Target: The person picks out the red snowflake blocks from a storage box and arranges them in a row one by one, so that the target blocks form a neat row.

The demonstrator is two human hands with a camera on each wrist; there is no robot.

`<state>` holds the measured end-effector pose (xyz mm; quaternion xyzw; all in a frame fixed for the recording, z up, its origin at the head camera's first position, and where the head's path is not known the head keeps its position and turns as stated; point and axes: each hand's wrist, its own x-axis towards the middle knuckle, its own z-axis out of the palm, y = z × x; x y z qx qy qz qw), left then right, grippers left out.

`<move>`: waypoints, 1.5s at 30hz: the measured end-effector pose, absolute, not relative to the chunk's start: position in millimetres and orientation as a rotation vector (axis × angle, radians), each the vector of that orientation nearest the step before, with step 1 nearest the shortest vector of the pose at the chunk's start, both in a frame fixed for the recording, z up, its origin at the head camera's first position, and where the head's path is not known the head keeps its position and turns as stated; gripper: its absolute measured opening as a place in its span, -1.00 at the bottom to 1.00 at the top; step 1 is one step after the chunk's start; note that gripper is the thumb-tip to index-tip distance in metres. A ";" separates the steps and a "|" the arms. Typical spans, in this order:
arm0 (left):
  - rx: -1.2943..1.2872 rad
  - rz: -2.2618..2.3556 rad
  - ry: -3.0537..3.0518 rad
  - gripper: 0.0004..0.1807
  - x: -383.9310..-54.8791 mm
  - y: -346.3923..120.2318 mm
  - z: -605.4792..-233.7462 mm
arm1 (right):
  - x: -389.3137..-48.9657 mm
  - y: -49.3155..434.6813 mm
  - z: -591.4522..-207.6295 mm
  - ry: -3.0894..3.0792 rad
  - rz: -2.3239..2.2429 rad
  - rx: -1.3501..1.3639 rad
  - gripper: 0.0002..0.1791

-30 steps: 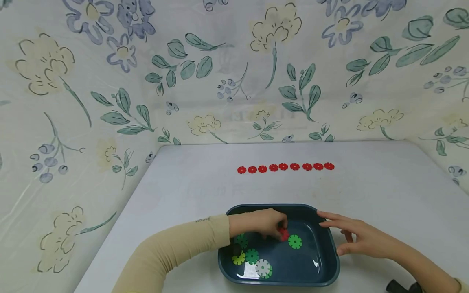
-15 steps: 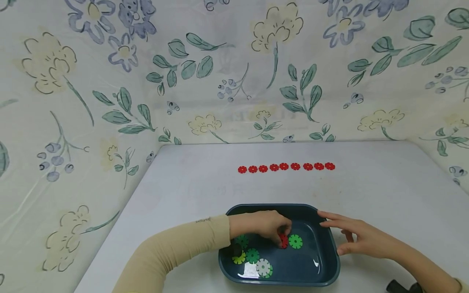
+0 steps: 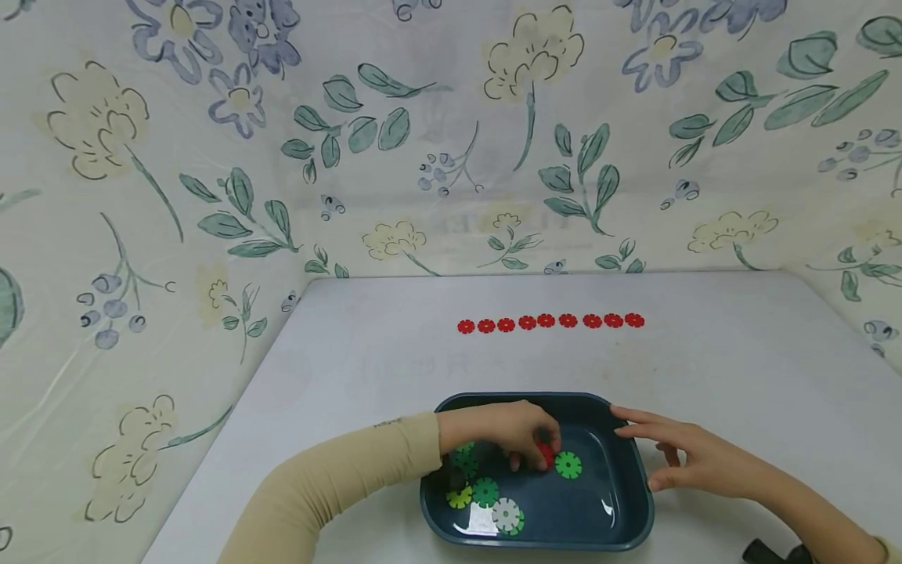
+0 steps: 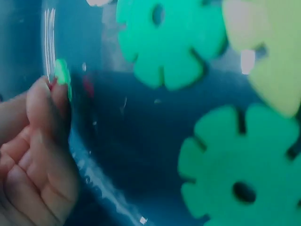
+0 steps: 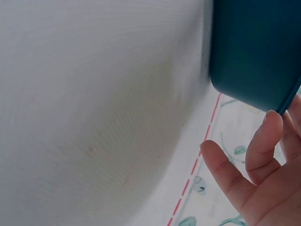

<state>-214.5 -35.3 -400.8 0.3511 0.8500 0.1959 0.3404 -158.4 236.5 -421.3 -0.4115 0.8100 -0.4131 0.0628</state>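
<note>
My left hand (image 3: 523, 435) is inside the dark blue plastic tub (image 3: 537, 545), pinching a red notched building disc (image 3: 546, 456) mostly covered by the fingers. In the left wrist view the left hand (image 4: 44, 160) shows at the left, with a speck of red between its fingertips. Just right of it lies a light green disc (image 3: 568, 465). Several more discs lie at the tub's left side: green (image 3: 485, 493), yellow-green (image 3: 460, 497) and white (image 3: 506, 515). At the tub's right rim rests my right hand (image 3: 698, 454), fingertips touching, fingers extended and holding nothing.
Farther back on the white table (image 3: 366, 345), several red discs (image 3: 546, 320) form a row. A flower-patterned cloth (image 3: 451, 117) stands behind and to the left. Some black object (image 3: 764, 551) sits at the lower right, by the right forearm.
Within the tub, my left hand has shifted slightly, and its fingers cover more of the red disc than half a second ago. The right hand stays at the rim.
</note>
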 end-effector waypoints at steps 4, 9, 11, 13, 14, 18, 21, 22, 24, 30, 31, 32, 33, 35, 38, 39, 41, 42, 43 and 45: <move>0.879 0.607 2.157 -0.78 -217.3 -37.3 -394.8 | -158.9 237.0 -422.3 2.431 -1.259 -1.242 -0.33; 0.819 0.776 2.116 -0.73 -226.2 -41.5 -381.8 | -158.5 236.6 -422.4 2.424 -1.262 -1.229 -0.34; 0.786 0.841 2.127 -0.71 -231.8 -44.6 -373.7 | -158.0 235.7 -422.1 2.440 -1.261 -1.209 -0.35; 0.761 0.893 2.152 -0.68 -238.7 -49.4 -364.6 | -157.3 234.8 -421.9 2.460 -1.260 -1.195 -0.36; 0.756 0.916 2.166 -0.67 -242.7 -52.6 -360.3 | -157.0 234.5 -421.8 2.472 -1.260 -1.187 -0.37; 0.722 0.998 2.222 -0.62 -260.3 -67.9 -345.6 | -155.9 234.3 -421.5 2.497 -1.261 -1.184 -0.38; 0.686 1.044 2.264 -0.61 -274.4 -80.5 -337.9 | -156.2 234.7 -421.6 2.489 -1.269 -1.205 -0.38; 0.668 1.061 2.279 -0.61 -279.1 -84.9 -336.2 | -156.4 234.8 -421.7 2.485 -1.274 -1.214 -0.38; 0.623 1.086 2.307 -0.60 -288.4 -94.1 -334.4 | -156.7 234.6 -422.0 2.474 -1.276 -1.236 -0.36; 0.423 1.148 2.387 -0.58 -314.2 -123.0 -342.1 | -156.8 233.7 -422.0 2.479 -1.272 -1.241 -0.35; 0.389 1.160 2.394 -0.57 -317.6 -127.1 -344.8 | -156.8 233.8 -421.9 2.484 -1.273 -1.231 -0.36; 0.352 1.173 2.396 -0.56 -320.7 -130.8 -347.6 | -156.7 234.0 -422.0 2.485 -1.271 -1.226 -0.36; 0.318 1.185 2.398 -0.56 -323.8 -134.4 -350.8 | -157.0 234.2 -422.5 2.481 -1.270 -1.228 -0.35; 0.244 1.211 2.390 -0.53 -329.2 -140.4 -357.2 | -157.4 234.5 -422.8 2.475 -1.268 -1.228 -0.35; 0.152 1.211 2.404 -0.51 -337.7 -147.5 -369.1 | -157.9 235.0 -423.1 2.462 -1.269 -1.231 -0.35; 0.132 1.203 2.418 -0.50 -339.9 -149.6 -373.3 | -158.2 235.1 -423.3 2.455 -1.269 -1.239 -0.34; 0.095 1.178 2.451 -0.51 -343.3 -152.8 -381.8 | -158.2 235.3 -423.4 2.458 -1.269 -1.241 -0.34; 0.075 1.168 2.465 -0.52 -344.3 -154.0 -385.8 | -158.2 235.3 -423.5 2.457 -1.268 -1.248 -0.33; 0.054 1.162 2.475 -0.53 -345.2 -155.4 -389.9 | -158.1 235.4 -423.7 2.455 -1.272 -1.247 -0.33; 0.008 1.166 2.485 -0.54 -346.8 -157.7 -397.5 | -158.5 235.4 -424.3 2.459 -1.267 -1.255 -0.32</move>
